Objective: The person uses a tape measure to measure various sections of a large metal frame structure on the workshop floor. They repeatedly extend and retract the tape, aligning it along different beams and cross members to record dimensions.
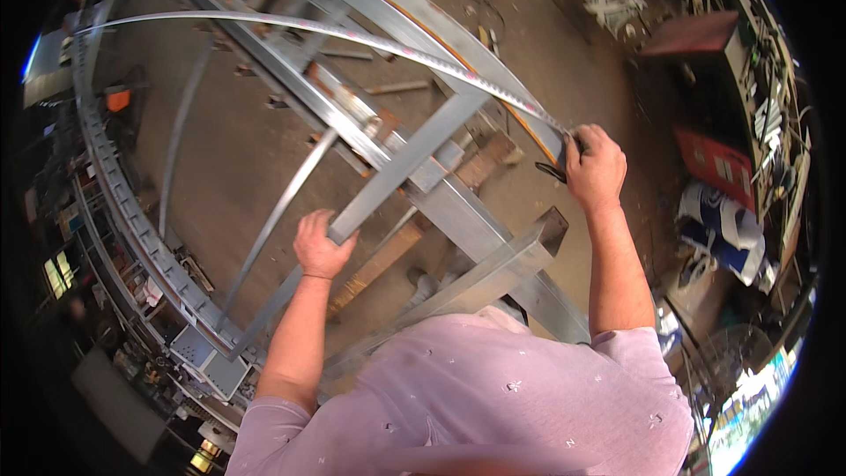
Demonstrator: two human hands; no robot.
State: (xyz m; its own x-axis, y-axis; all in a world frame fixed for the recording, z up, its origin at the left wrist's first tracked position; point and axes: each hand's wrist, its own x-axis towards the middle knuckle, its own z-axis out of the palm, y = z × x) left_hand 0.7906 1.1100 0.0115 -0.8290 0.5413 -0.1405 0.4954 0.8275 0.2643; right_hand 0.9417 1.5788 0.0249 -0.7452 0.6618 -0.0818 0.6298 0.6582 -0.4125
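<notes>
My right hand (597, 167) is closed on the near end of a tape measure (397, 47). Its silver blade runs out in a long arc to the far left, above the metal frame. A dark strap loop hangs beside those fingers; the case itself is mostly hidden. With my left hand (322, 245) I grip the near end of a grey square steel tube (410, 148). This tube lies slantwise over the frame, and its far end meets a long steel beam (388, 9) with an orange-brown edge. The tape crosses close to that far end.
Long steel rails (304, 88) and a wide steel tube (463, 216) cross beneath. Another square tube (493, 269) lies close to my body. A red-sided metal cabinet (714, 163) and blue-white sacks (727, 234) stand at right. A curved toothed metal rail (132, 220) borders the left.
</notes>
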